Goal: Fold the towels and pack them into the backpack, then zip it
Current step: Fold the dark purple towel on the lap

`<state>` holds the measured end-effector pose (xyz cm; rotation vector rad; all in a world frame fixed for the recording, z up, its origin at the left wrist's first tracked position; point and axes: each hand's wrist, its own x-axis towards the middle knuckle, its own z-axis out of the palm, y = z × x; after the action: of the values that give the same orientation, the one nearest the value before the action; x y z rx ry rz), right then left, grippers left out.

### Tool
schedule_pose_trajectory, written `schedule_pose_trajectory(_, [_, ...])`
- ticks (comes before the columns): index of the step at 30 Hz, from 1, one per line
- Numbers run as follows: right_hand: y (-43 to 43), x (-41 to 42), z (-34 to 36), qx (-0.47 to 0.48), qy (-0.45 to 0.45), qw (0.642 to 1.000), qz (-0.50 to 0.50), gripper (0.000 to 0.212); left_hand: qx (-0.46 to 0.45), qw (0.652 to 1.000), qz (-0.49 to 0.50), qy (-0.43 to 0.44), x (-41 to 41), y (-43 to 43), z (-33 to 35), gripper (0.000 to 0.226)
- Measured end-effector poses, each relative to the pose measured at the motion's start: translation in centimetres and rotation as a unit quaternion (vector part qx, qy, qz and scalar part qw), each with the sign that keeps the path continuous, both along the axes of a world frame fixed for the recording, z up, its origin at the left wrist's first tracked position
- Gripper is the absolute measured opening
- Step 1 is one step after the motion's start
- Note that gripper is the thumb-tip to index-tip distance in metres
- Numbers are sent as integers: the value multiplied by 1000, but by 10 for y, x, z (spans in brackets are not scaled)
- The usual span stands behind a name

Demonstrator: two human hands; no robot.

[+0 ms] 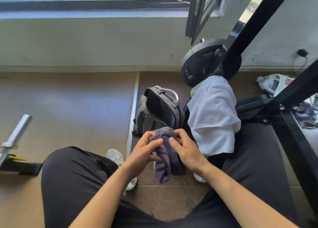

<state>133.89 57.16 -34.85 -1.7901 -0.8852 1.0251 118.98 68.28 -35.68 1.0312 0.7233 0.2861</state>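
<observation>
Hands meet between the seated person's knees: the left hand (144,152) and the right hand (185,148) each curl thumb and fingers round the top of a folded purple-grey towel (167,162), which hangs above the floor. Just beyond it the grey backpack (142,117) stands on the floor, unzipped and gaping. A white towel (213,114) is draped just right of it, below a black weight plate (199,62).

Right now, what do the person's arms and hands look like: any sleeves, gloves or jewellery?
Left hand and right hand are bare: no gloves, rings or watch show. Both forearms are uncovered, with no sleeves in view. The trousers are black.
</observation>
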Motion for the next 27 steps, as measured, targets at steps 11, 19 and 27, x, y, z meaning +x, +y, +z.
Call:
schedule_pose_trajectory(11, [1, 7, 0, 58, 58, 996, -28, 25, 12, 989, 135, -62, -1, 17, 0, 34])
schedule_pose_trajectory(19, [6, 9, 15, 134, 349, 913, -165, 30, -70, 995, -2, 66, -8, 22, -15, 66])
schedule_pose_trajectory(27, [6, 16, -4, 77, 223, 957, -170, 28, 57, 998, 15, 6, -4, 10, -12, 49])
